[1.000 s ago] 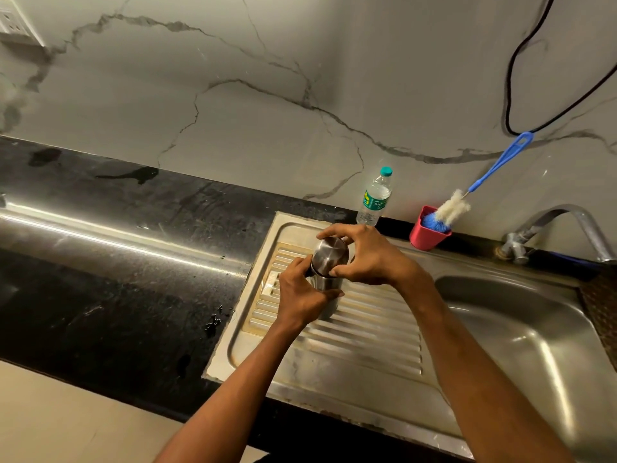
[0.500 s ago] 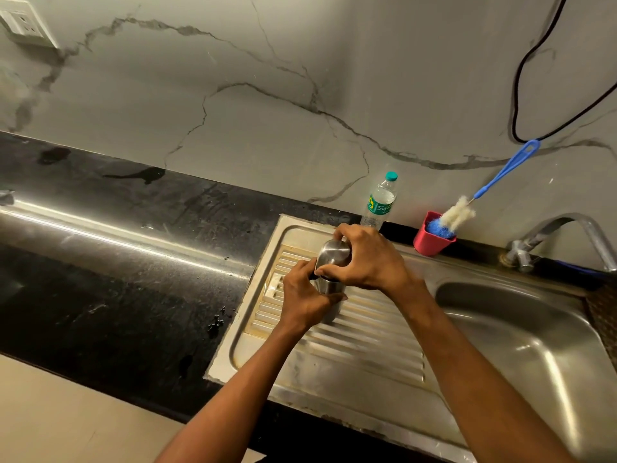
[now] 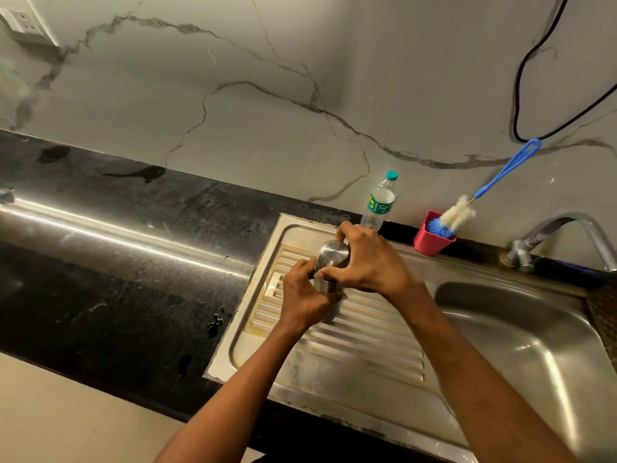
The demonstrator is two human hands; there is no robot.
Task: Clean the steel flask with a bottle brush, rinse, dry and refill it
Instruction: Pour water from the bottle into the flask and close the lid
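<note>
The steel flask (image 3: 331,286) stands upright on the ribbed drainboard (image 3: 360,335) of the sink. My left hand (image 3: 302,297) grips its body from the left. My right hand (image 3: 367,262) grips the steel cap (image 3: 330,255) on top, fingers curled round its rim. Most of the flask's body is hidden by my hands. The bottle brush (image 3: 467,208), white and blue bristles with a blue handle, stands head down in a red cup (image 3: 430,240) behind the sink. A plastic water bottle (image 3: 380,202) with a teal cap stands against the wall.
The sink basin (image 3: 521,329) lies to the right, with a tap (image 3: 564,235) behind it. Black stone counter (image 3: 117,262) with a few water drops stretches left. A black cable (image 3: 521,95) hangs on the marble wall; a socket (image 3: 23,21) is at far left.
My right hand has shifted a little round the cap between frames. The flask stays in the same spot on the drainboard.
</note>
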